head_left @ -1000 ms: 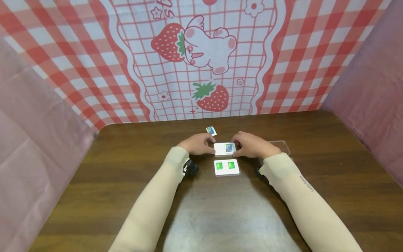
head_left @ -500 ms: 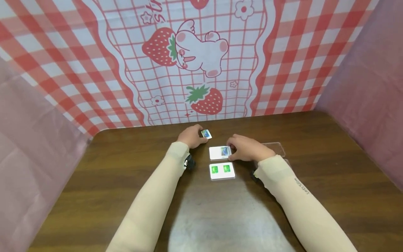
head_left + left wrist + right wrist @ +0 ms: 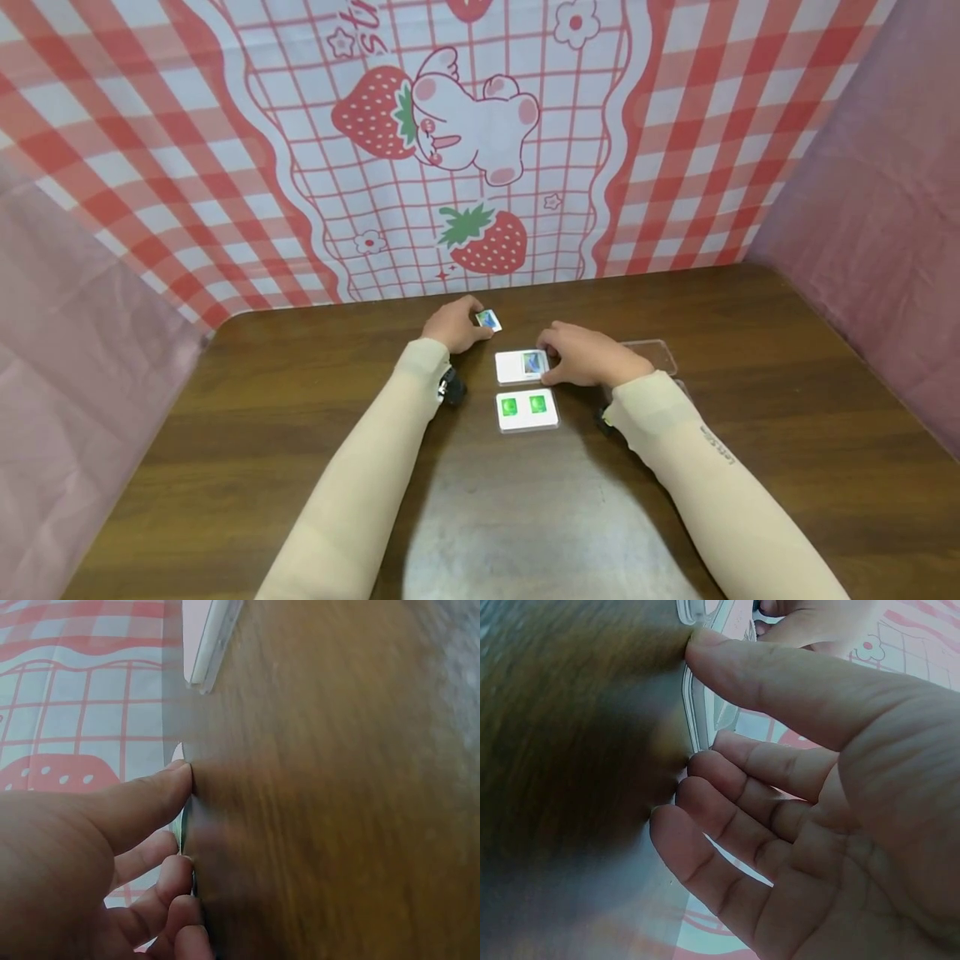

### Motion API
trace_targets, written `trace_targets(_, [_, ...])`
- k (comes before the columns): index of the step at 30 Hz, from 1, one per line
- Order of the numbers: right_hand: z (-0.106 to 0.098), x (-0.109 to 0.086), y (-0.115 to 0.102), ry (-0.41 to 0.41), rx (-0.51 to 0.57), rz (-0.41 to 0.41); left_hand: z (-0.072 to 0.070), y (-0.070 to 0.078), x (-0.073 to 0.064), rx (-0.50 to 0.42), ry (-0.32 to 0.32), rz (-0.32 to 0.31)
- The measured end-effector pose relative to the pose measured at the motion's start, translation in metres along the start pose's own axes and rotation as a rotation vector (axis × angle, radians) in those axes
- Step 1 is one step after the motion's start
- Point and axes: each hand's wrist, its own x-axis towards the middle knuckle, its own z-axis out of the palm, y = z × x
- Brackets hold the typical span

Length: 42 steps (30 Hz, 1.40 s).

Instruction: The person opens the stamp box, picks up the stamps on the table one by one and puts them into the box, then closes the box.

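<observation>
My left hand (image 3: 453, 326) is at the back of the table, thumb and fingers pinching a small square picture card (image 3: 490, 320) with a blue-green print. In the left wrist view the card (image 3: 178, 817) shows as a thin sliver between thumb and fingers, flat on the wood. My right hand (image 3: 588, 355) grips the right end of a shallow clear case (image 3: 510, 367) with a white base. One similar blue picture card (image 3: 534, 363) lies in its right half; the left half is plain white. Seen from the right wrist, thumb and fingertips sit along the case's edge (image 3: 695, 712).
Just in front lies a second clear case (image 3: 527, 420) holding two green picture cards (image 3: 537, 404). A transparent lid or tray (image 3: 667, 354) rests on the table (image 3: 787, 375) behind the right wrist, partly hidden by it. A strawberry-print cloth (image 3: 555, 242) hangs along the back edge.
My left hand has left the white case's left end and moved back to the small picture card, taking hold of it. The right hand has stayed at the case. The head view has shifted slightly.
</observation>
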Motion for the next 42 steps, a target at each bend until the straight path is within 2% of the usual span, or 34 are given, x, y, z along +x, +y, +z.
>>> trace_targets(7, [-0.002,0.000,-0.003,0.002,-0.003,0.001,-0.003,0.001,-0.006,0.007,0.011,0.022])
trace_targets(17, [-0.004,-0.001,-0.005,0.002,-0.003,0.000,-0.003,-0.001,-0.006,-0.013,-0.004,0.027])
trace_targets(24, [-0.004,-0.002,-0.005,0.000,-0.003,-0.013,-0.003,0.001,-0.011,0.006,-0.011,0.067])
trace_targets(42, [-0.001,-0.002,-0.001,0.003,0.001,-0.015,0.006,-0.002,-0.017,-0.062,0.000,0.079])
